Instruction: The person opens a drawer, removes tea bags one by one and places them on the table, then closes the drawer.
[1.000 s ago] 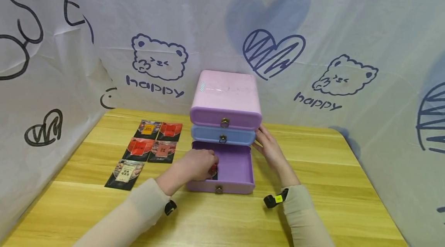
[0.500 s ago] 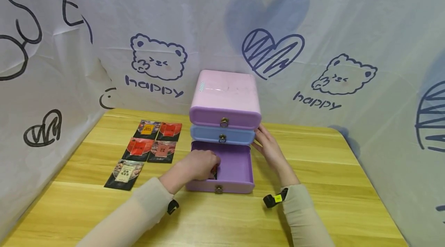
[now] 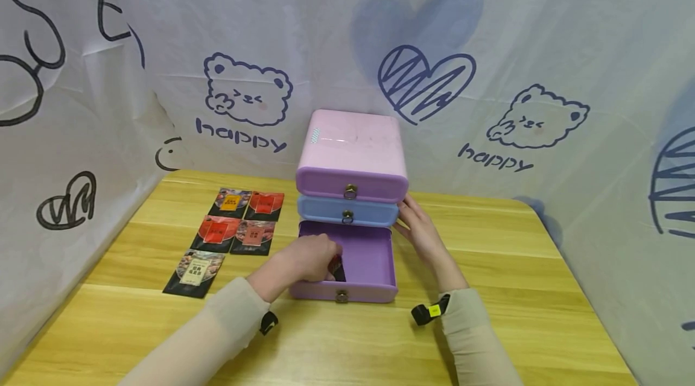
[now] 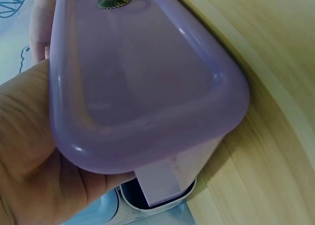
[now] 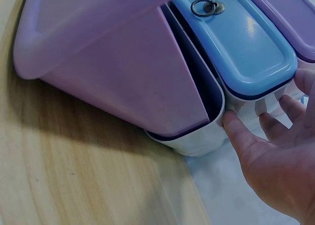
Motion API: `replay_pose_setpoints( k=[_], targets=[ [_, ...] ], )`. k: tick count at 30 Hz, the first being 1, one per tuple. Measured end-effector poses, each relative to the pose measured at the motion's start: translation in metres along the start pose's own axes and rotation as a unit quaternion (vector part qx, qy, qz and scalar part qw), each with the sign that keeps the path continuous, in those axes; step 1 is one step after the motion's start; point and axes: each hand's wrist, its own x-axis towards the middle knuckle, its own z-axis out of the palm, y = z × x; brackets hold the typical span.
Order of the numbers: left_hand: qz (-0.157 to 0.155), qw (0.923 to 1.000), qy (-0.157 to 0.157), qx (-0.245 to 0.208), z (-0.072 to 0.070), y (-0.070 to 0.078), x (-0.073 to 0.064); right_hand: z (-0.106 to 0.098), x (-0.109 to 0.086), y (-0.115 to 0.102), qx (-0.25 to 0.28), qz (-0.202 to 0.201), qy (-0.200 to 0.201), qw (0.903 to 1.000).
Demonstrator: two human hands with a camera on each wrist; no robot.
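Observation:
A small drawer cabinet (image 3: 355,139) with a pink top stands at the table's back, its bottom purple drawer (image 3: 374,253) pulled out. My left hand (image 3: 309,256) reaches over the drawer's left side, pinching a black-and-red food packet (image 3: 339,269) that shows tilted at the fingertips. From the left wrist, the drawer's front (image 4: 147,72) hides the fingertips and packet. Against the cabinet's right side rests my right hand (image 3: 420,232). Its extended fingers touch the casing beside the blue drawer (image 5: 241,43), as the right wrist view shows.
Left of the cabinet, several flat seasoning packets lie in rows, including a cream-labelled packet (image 3: 194,272) at the front and a yellow-labelled packet (image 3: 231,202) at the back. A printed curtain (image 3: 336,30) hangs behind the wooden table (image 3: 499,265).
The packet at my left fingertips has shifted and tilted inside the drawer, after the left hand edged slightly right. My right hand stays against the cabinet.

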Motion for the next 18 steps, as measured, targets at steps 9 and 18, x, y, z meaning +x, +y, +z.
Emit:
replay_pose_setpoints(
  k=[9, 18],
  targets=[
    [0.007, 0.9999, 0.009, 0.013, 0.0019, -0.0019, 0.0038, -0.0011, 0.0005, 0.0016, 0.0, 0.001, -0.001, 1.0],
    [0.025, 0.9995, 0.016, 0.015, 0.0023, -0.0052, 0.004, -0.0012, -0.0002, 0.0012, -0.004, 0.002, 0.0, 1.0]
  ],
)
